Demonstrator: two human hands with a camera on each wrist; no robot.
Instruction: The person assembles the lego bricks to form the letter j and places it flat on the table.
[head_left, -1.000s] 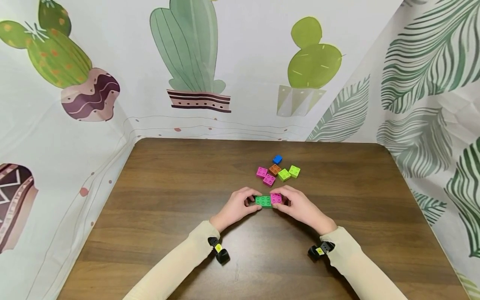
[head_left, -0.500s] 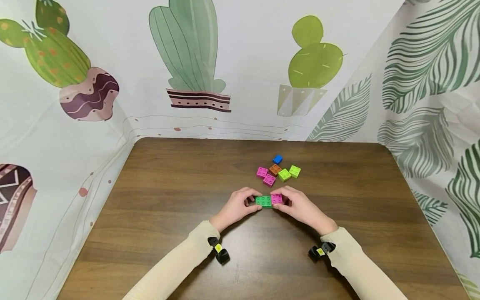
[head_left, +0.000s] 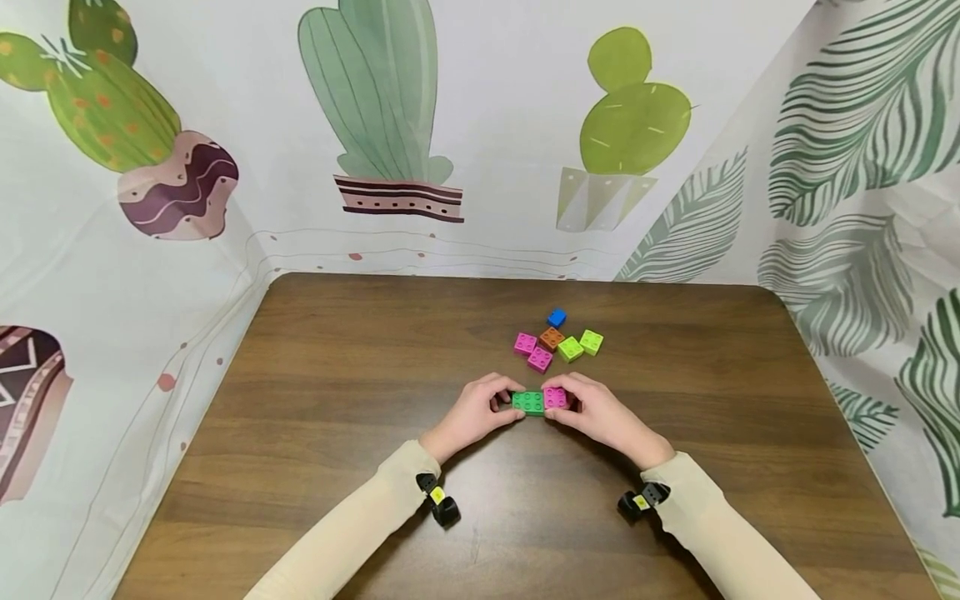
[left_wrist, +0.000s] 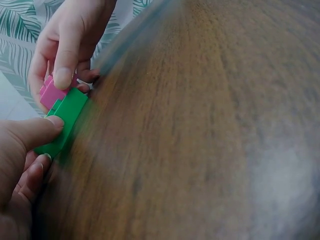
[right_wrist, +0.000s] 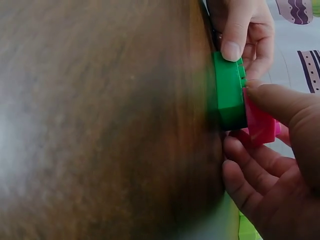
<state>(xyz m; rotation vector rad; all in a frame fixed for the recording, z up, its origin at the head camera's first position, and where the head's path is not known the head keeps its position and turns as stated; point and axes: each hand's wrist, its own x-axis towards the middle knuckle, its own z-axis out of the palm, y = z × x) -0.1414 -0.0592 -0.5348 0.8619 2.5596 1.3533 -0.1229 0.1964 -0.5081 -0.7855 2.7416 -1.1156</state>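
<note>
My left hand [head_left: 476, 415] pinches the left end of a green toy building brick [head_left: 528, 404] between thumb and fingers. A smaller pink brick [head_left: 555, 397] is in my right hand [head_left: 602, 417], thumb at the near side and fingers at the far side. In the right wrist view the pink brick [right_wrist: 260, 121] lies against the studded top of the green brick [right_wrist: 229, 92], sticking out past its right end. Whether the studs are fully joined I cannot tell. Fingers hide part of both bricks.
Beyond the hands lies a loose group of small bricks: a blue one [head_left: 556, 317], a brown one [head_left: 551, 338], two pink ones, of which one pink brick [head_left: 539, 359] is nearest, and two lime ones, including a lime brick [head_left: 570, 348]. All rest on the wooden table [head_left: 360, 358].
</note>
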